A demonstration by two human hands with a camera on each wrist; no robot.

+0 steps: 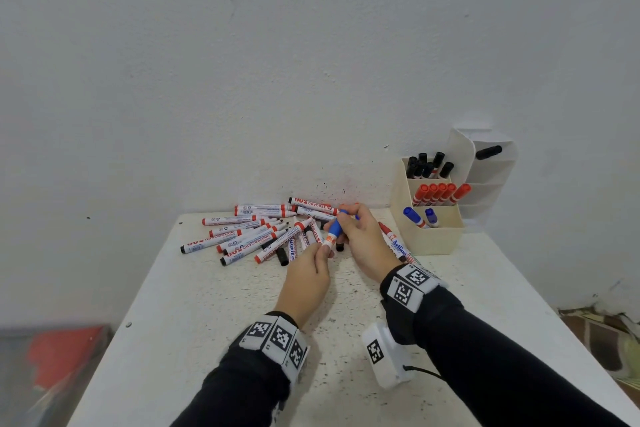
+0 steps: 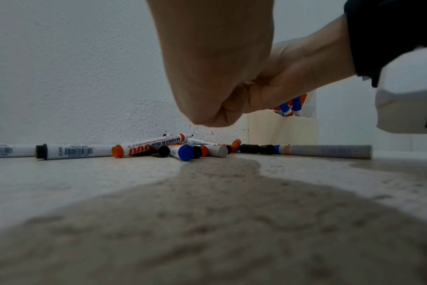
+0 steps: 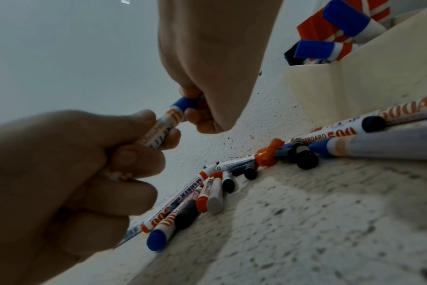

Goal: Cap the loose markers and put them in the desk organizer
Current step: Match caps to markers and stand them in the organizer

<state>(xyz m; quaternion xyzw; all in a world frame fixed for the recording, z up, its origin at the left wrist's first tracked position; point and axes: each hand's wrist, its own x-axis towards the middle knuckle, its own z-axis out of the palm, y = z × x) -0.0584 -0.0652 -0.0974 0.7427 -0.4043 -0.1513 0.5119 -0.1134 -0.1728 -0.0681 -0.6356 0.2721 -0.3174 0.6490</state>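
Markers (image 1: 242, 236) lie in a loose heap on the white speckled table (image 1: 207, 322), left of the desk organizer (image 1: 429, 218) and close to the wall; many show bare tips, and a few black caps (image 1: 282, 256) lie among them. Right of the heap, still left of the organizer, the left hand (image 1: 308, 274) curls its fingers around the white barrel of a blue marker (image 1: 333, 230), held above the table. The right hand (image 1: 363, 236) pinches the blue cap (image 3: 184, 102) at the marker's upper end, fingers closed on it. One more marker (image 1: 394, 241) lies on the table against the organizer's front left side. The organizer itself stands in the corner by the wall, with black-capped markers (image 1: 427, 165) in its back compartment, red-capped markers (image 1: 440, 192) in the middle one, and two blue-capped markers (image 1: 420, 217) in the front one.
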